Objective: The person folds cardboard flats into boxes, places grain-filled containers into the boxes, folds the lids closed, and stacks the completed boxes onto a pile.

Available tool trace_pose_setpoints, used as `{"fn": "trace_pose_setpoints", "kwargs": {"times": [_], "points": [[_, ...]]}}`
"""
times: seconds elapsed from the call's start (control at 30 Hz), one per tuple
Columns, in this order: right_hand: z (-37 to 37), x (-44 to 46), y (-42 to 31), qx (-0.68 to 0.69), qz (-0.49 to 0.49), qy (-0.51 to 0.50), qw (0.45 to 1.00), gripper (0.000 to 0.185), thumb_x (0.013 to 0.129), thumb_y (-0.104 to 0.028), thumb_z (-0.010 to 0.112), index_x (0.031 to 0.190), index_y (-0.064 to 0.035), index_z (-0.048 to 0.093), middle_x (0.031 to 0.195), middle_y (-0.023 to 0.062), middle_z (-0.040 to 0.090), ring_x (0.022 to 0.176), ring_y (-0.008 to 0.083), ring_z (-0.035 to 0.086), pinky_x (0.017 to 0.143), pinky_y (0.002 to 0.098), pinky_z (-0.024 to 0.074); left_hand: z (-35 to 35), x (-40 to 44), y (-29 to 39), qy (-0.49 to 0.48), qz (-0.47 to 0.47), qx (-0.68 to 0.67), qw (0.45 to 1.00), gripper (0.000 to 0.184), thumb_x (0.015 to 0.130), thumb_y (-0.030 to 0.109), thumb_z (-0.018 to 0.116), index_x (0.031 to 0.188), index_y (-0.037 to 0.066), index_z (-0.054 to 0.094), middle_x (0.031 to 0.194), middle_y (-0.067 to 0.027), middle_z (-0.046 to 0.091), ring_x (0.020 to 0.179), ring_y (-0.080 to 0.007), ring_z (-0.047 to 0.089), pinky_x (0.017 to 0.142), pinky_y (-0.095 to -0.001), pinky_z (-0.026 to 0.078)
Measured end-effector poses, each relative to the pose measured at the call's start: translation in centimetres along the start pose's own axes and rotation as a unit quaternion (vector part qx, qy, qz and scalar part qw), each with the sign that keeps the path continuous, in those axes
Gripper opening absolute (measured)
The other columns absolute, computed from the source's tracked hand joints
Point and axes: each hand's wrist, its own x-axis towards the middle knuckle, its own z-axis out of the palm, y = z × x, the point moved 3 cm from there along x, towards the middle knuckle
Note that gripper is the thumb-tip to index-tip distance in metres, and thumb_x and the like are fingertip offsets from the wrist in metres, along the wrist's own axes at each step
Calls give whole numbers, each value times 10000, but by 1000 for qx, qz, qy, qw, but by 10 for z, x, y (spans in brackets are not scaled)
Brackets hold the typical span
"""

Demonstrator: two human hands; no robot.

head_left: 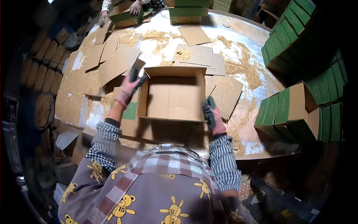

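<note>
An open cardboard box [173,95] stands on the table in front of me, its inside bare cardboard. My left hand [130,87], in a pink and dark glove, is at the box's upper left side with its fingers apart. A small cardboard piece [138,65] shows just beyond those fingers; whether they touch it is unclear. My right hand [212,112], gloved the same way, rests by the box's right wall, its fingers close together against the edge. A flap with a green patch [129,111] lies left of the box.
Loose cardboard sheets [113,67] and sawdust-like bits [246,69] cover the table [257,128]. A co-worker's gloved hands [135,9] are at a green box [126,18] at the far side. Green boxes [287,104] are stacked on the right.
</note>
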Motion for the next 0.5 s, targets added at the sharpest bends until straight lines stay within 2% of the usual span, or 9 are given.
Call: {"fn": "trace_pose_setpoints", "kwargs": {"times": [0.03,0.1,0.13,0.17,0.3,0.33,0.4,0.47,0.5], "points": [[4,14,9,-150,48,-29,987,600,889,-182,674,1406,-49,400,1257,85,580,1098,147,561,934,306,471,19,-10,-14,33,-42,154,987,750,851,471,641,1410,38,390,1360,-231,483,1275,-340,443,1071,-395,343],[23,26,-1,-107,25,-23,994,789,774,-194,793,1401,-6,352,1105,118,635,1009,163,605,826,264,526,57,-29,-41,52,-152,457,875,855,854,561,606,1463,46,296,1413,-267,418,1329,-388,357,1119,-418,271],[30,23,-9,-105,59,-33,992,914,735,-256,826,1432,15,302,1171,155,602,1037,191,595,860,284,517,60,-49,-19,91,-96,107,985,795,868,434,655,1469,62,290,1440,-274,371,1317,-371,377,1127,-430,259],[36,12,-28,-159,3,-22,987,1013,709,-289,839,1465,24,242,1285,178,542,1152,216,538,967,308,459,64,-52,-24,65,-70,16,995,714,894,384,611,1454,56,311,1426,-241,395,1305,-345,396,1118,-416,275],[23,-12,-67,-20,-5,-9,1000,954,681,-128,835,1465,-3,305,1469,148,389,1366,227,340,1102,314,295,55,-35,-69,-105,-4,-1,994,426,998,184,431,1395,34,395,1370,-106,491,1257,-238,475,1083,-362,340],[7,-17,-91,-34,-43,17,998,952,671,-141,850,1457,-11,328,1437,127,426,1327,206,384,1061,307,349,57,-32,-64,-123,221,255,933,382,989,173,465,1339,18,464,1312,-101,528,1186,-228,524,1012,-342,424],[-26,-41,-154,-56,-96,39,993,855,745,-166,808,1445,-3,347,1411,118,453,1277,198,445,1016,296,412,97,-21,9,-209,-42,-286,934,491,1005,173,436,1454,20,313,1476,-85,384,1367,-207,355,1145,-352,281],[-73,-75,-206,45,-129,-11,991,544,944,-188,556,1425,0,385,1407,111,452,1273,183,460,1051,302,380,127,-22,79,-188,231,-19,955,540,942,118,533,1429,-7,336,1458,-125,393,1357,-229,362,1140,-356,286],[-88,-97,-233,27,-314,35,948,461,956,-184,526,1366,13,453,1354,93,508,1192,175,527,1026,311,401,147,-24,116,-165,304,68,936,591,907,111,587,1422,-22,329,1447,-141,394,1348,-235,365,1134,-355,291]]}}
